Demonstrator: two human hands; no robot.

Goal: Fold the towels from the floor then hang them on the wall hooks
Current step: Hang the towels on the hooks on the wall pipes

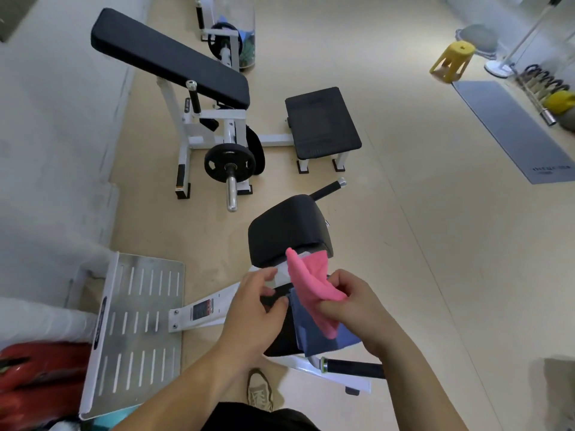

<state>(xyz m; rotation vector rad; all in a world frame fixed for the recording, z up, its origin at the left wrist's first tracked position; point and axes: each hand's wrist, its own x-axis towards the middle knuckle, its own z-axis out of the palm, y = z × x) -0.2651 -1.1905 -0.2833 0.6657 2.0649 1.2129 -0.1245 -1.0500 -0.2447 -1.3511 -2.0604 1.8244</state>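
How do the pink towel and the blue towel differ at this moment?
The pink towel is bright and bunched, pinched up in the right hand; the blue towel is dull and hangs flatter beneath it. The left hand seems to pinch the blue towel's edge. Both are off the floor.

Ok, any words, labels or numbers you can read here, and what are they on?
Nothing can be read as text.
Red and black sticker on the white frame: too small to read.
Print at the near end of the grey mat: blurred.
Dark label on the edge of the metal footplate: blurred.
Pink towel and blue towel: no print visible.
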